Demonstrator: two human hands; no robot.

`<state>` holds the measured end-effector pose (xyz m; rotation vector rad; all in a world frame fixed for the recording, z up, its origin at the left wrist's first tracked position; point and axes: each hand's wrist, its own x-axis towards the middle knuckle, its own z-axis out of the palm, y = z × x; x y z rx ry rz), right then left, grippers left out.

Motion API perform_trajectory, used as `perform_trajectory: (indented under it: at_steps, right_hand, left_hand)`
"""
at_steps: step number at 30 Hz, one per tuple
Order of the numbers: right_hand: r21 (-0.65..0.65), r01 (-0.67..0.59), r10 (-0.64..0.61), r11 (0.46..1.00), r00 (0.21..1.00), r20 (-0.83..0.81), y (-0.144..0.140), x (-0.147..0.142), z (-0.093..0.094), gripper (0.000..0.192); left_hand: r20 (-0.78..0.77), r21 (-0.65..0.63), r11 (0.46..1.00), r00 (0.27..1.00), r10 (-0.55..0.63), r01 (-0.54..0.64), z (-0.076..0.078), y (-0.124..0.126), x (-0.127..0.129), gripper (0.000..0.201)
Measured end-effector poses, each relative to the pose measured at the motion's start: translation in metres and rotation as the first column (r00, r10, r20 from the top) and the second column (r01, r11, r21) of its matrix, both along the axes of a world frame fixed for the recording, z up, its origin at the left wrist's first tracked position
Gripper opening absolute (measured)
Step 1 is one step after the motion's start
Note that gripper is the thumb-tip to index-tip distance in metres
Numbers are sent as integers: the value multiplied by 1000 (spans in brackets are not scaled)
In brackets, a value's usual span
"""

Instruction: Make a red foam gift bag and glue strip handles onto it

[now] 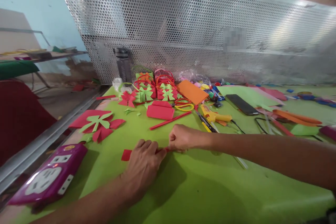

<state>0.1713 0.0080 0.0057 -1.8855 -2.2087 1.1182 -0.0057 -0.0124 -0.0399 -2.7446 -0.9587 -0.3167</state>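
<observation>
My left hand (pixel 143 162) rests knuckles-up on the green table cover (pixel 199 185), pressing down a red strip of paper (pixel 126 154) whose end sticks out to the left. My right hand (pixel 181 138) is closed in a fist just to the right, pinching the other end of the same red strip between the two hands. Most of the strip is hidden under my fingers.
A purple power strip (pixel 47 178) lies at the left edge. Red and green paper bows (pixel 98 124) and small paper baskets (pixel 157 89) stand farther back, with a red foam pad (pixel 160 111), a yellow glue gun (pixel 214 115), a black phone (pixel 241 104) and orange scissors (pixel 296 117). A perforated metal panel (pixel 199 31) backs the table.
</observation>
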Motion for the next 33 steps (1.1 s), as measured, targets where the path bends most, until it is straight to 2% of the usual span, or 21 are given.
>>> perform_trajectory:
  at_steps: [5,11,19,27,33]
  right_hand:
    - [-35,21,-19,999,999,47,10,-7,-7,22]
    - [-29,-5,6,1000,1000,27,10,-1,-5,21]
    - [-41,29,-28,999,999,27,6,32,-9,18]
    - [3,73,-73,997,995,74,3,66,-16,20]
    - [54,78,-84,996,988,129,-2,77,-7,16]
  left_hand:
    - [6,19,999,1000,-30,29,-2,0,-2,18]
    - [97,88,993,991,-88,79,-6,2,-4,19]
    - [116,31,999,993,-34,30,-10,-2,-5,18]
    - [93,-14,999,995,-28,29,-9,1,-5,27]
    - [83,-28,999,996,-17,20,-10,-2,-6,30]
